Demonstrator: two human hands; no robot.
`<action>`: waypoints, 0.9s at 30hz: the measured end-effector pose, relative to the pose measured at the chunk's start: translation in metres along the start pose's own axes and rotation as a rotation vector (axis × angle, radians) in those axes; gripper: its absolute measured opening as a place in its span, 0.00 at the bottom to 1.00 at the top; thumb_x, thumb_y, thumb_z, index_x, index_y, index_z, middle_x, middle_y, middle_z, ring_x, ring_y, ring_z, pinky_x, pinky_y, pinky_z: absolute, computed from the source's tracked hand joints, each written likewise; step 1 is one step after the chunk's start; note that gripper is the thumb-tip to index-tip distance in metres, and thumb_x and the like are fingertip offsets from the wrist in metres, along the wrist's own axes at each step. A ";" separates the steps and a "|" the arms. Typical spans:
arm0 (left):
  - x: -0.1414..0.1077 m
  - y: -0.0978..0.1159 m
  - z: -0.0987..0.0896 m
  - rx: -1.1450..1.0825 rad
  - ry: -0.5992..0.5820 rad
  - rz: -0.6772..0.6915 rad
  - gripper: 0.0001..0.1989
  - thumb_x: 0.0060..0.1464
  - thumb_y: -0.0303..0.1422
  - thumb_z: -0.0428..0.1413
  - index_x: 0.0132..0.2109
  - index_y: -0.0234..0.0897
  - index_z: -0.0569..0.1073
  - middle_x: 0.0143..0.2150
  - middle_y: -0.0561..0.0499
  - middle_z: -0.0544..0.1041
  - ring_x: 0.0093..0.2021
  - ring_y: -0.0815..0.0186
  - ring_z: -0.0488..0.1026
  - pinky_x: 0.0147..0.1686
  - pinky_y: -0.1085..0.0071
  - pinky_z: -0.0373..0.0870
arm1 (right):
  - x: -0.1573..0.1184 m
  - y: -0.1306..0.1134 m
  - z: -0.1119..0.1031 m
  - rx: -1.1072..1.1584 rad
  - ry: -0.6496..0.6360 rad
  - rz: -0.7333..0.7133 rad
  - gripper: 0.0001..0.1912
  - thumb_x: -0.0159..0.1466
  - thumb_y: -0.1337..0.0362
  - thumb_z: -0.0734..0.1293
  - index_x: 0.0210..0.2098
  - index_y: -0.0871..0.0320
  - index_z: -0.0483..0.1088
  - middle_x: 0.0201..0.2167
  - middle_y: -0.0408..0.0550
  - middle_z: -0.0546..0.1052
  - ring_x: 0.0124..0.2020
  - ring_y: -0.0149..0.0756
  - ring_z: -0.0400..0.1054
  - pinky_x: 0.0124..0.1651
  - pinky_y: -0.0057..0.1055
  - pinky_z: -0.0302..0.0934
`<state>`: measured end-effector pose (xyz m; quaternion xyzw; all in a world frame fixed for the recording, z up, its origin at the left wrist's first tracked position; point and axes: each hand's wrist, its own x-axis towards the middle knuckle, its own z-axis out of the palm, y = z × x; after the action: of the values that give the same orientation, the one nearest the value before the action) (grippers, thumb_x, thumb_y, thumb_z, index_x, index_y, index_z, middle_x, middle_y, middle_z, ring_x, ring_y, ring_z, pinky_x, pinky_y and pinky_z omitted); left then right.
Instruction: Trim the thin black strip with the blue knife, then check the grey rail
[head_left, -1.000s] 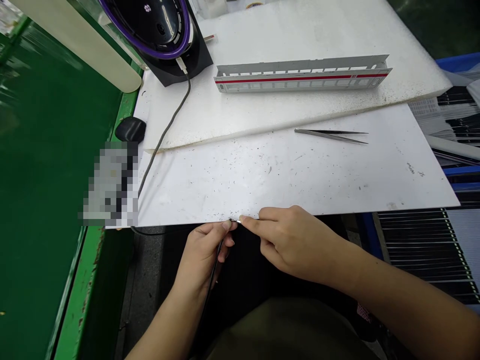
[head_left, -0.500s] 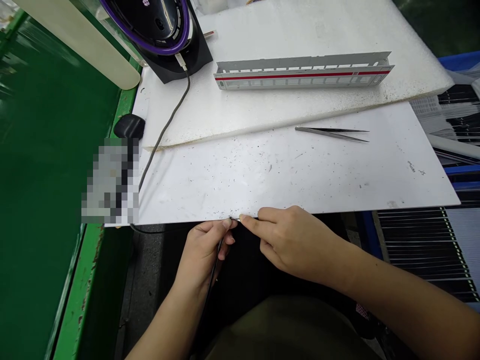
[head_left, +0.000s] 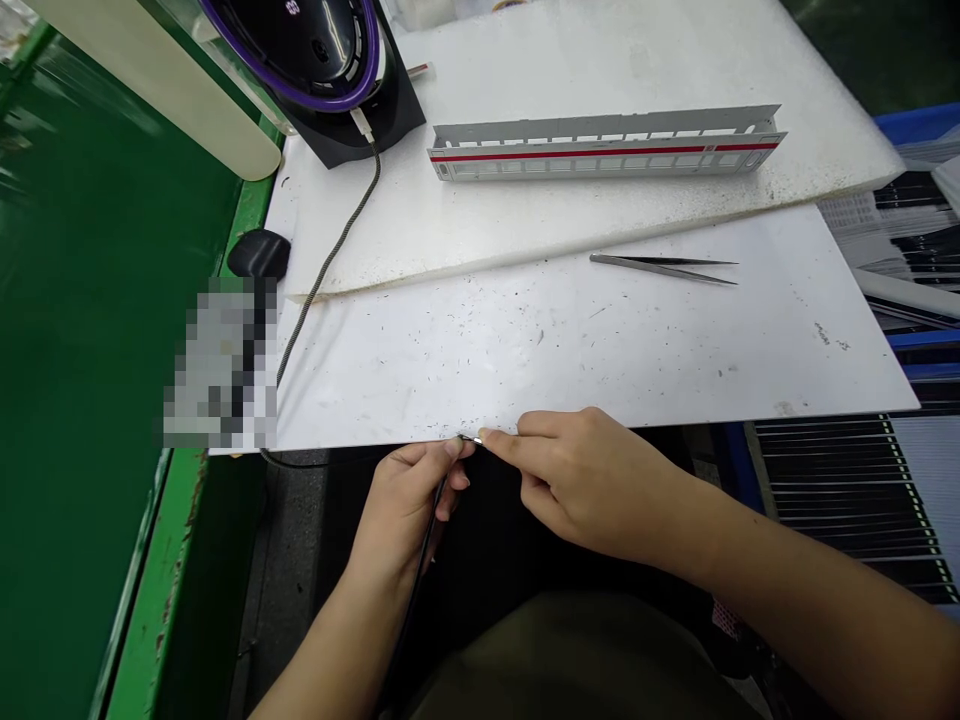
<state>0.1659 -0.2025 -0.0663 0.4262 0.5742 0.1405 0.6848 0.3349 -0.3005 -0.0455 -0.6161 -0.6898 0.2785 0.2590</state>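
Top [head_left: 585, 650] is dk olive-grn, legwear [head_left: 491, 545] blk, L & R forearms [head_left: 757, 560] bare.

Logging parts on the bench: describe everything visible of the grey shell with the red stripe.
The shell is long, narrow and light grey, trough-shaped, with its open side facing up and two long walls. The far wall has a row of window-like openings; the near one shows matching frames below a red stripe running lengthwise, interrupted near its right end. It looks thin; whether plastic or metal, I can't tell. It rests on the white foam slab, lengthwise across the view.
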 end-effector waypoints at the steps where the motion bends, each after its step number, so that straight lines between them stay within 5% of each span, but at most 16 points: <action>1: 0.000 0.000 0.000 0.004 0.000 -0.001 0.10 0.47 0.36 0.63 0.28 0.32 0.78 0.16 0.57 0.68 0.13 0.79 0.55 0.13 0.81 0.47 | 0.000 0.000 0.000 -0.010 -0.004 0.002 0.24 0.64 0.74 0.59 0.60 0.66 0.66 0.35 0.47 0.74 0.29 0.31 0.64 0.30 0.28 0.62; 27: -0.001 -0.001 0.000 0.027 0.035 -0.012 0.12 0.45 0.39 0.64 0.29 0.32 0.77 0.14 0.58 0.65 0.12 0.78 0.53 0.14 0.80 0.47 | -0.002 0.001 0.006 -0.138 -0.008 -0.002 0.23 0.66 0.73 0.58 0.59 0.64 0.65 0.38 0.46 0.75 0.26 0.31 0.64 0.26 0.29 0.61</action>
<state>0.1655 -0.2038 -0.0668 0.4294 0.5905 0.1363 0.6697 0.3321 -0.3032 -0.0503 -0.6308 -0.7090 0.2323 0.2133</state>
